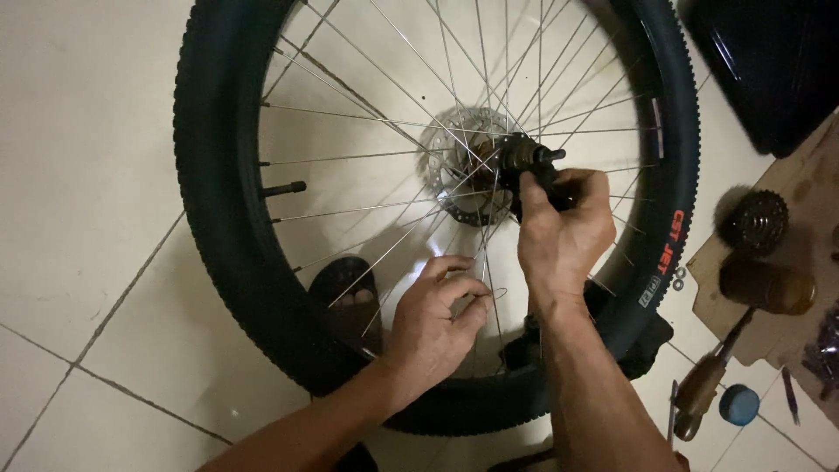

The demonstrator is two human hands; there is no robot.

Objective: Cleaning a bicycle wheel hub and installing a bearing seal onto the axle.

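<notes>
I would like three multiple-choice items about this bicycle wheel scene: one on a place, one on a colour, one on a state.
1. Where is the right hand?
A. at the metal hub
B. on the tiled floor
C. on the round blue cap

2. What colour is the knobby rubber tyre?
A. white
B. black
C. yellow

3. How is the left hand?
A. flat on the floor
B. fingers among the thin steel spokes
C. gripping a screwdriver

Answers: 1 A, its fingers close around the hub's end; 2 B, its tread is black; 3 B, fingers curl on spokes.
</notes>
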